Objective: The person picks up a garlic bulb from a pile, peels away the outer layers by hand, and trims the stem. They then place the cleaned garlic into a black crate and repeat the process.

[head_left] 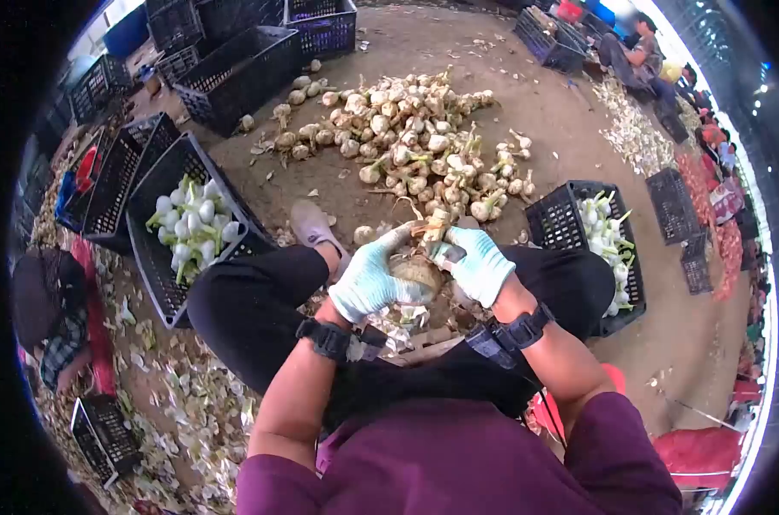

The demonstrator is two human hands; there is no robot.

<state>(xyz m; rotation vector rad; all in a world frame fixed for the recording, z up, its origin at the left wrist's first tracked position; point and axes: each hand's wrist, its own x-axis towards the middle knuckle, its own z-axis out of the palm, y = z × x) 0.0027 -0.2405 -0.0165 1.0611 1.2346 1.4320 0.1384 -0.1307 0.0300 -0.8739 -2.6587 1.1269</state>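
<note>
In the middle of the head view, my gloved left hand (pixel 377 276) is closed round a brown-skinned onion (pixel 417 271) with a dry, pale top. My gloved right hand (pixel 477 262) pinches at the top of the same onion from the other side. A small greyish patch shows at the right thumb; I cannot make out whether it is a blade. Beyond my hands lies a heap of unpeeled onions (pixel 407 129) on the ground. Peeled white onions with green shoots fill part of a black crate (pixel 162 279) to the left and another black crate (pixel 634 287) to the right.
Loose skins (pixel 192 403) litter the ground at left. Another large black crate (pixel 235 81) stands behind the heap. A person (pixel 50 318) sits at the far left, and another person (pixel 637 60) at the upper right. Something red (pixel 548 412) shows beside my right leg.
</note>
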